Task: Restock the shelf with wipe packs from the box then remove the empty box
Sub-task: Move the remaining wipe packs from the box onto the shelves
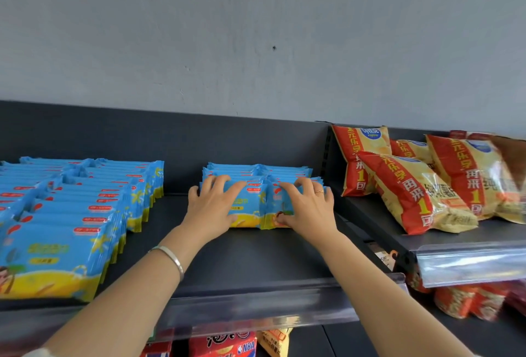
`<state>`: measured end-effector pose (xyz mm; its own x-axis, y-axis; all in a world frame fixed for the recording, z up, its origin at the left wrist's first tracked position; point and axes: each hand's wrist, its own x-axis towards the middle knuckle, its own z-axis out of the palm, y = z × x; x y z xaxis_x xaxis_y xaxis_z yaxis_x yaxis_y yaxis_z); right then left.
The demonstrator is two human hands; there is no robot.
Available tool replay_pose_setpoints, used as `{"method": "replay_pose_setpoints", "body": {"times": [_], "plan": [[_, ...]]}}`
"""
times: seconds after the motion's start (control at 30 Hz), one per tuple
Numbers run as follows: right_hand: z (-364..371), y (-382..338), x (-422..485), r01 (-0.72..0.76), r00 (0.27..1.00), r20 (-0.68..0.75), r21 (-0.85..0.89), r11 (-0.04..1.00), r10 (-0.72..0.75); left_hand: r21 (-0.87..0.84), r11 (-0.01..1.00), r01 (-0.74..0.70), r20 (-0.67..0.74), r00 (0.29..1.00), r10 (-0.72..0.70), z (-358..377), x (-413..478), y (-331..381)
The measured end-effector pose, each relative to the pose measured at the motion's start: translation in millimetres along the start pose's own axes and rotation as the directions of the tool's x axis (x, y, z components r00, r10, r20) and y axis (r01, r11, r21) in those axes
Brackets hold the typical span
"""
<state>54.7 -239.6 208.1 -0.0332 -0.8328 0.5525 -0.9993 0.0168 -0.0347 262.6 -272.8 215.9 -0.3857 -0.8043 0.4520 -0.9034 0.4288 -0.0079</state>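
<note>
Print on the wipe packs (pixel 252 210) is too blurred to read, and both hands cover much of the front two, so only slivers of the ones stacked behind show. How many lie in that little block I cannot tell. At the far left a bigger bank (pixel 71 214) of the same packs runs off the frame edge, and at the right the red and yellow snack bags (pixel 412 194) are cut off too. Below the clear price rail (pixel 256 308) only the tops of some red packets (pixel 225 345) peek out.

The wipe packs are flat sky-blue wrappers with a yellow band along the bottom and a small red label near the top. They sit in two side-by-side rows toward the back of the dark shelf (pixel 256 257), well apart from the bigger bank and near the upright that divides them from the snack bags.

The left hand (pixel 210 208) is on the left row: its fingers (pixel 222 183) are spread and curled over the top edge of the front pack, with the thumb against the lower front face, clamped on it. The right hand (pixel 307 208), wearing a thin ring (pixel 319 192), grips the right row the same way, fingers hooked over the top and thumb pressed at the bottom of the face. A silver bangle (pixel 170 257) circles the left wrist.
</note>
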Motion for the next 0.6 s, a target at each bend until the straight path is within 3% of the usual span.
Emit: {"method": "replay_pose_setpoints", "body": {"times": [0.23, 0.4, 0.5, 0.6], "plan": [[1.5, -3.5, 2.8, 0.017, 1.0, -0.017, -0.061, 0.998, -0.018, -0.004, 1.0, 0.021, -0.031, 0.999, -0.021, 9.1, 2.1, 8.5], [-4.6, -2.4, 1.5, 0.036, 0.999, 0.011, -0.052, 0.998, -0.035, -0.127, 0.992, 0.022, 0.007, 1.0, -0.021, 1.1, 3.3, -0.6], [-9.0, -4.7, 1.5, 0.049, 0.998, 0.039, -0.079, 0.996, -0.046, -0.275, 0.959, 0.07, -0.022, 0.997, -0.079, -5.9, 5.6, -6.5], [-11.0, -8.8, 0.9, 0.066, 0.997, 0.041, -0.082, 0.994, -0.062, -0.519, 0.839, 0.165, -0.029, 0.977, -0.21, -7.7, 9.8, -16.3]]}}
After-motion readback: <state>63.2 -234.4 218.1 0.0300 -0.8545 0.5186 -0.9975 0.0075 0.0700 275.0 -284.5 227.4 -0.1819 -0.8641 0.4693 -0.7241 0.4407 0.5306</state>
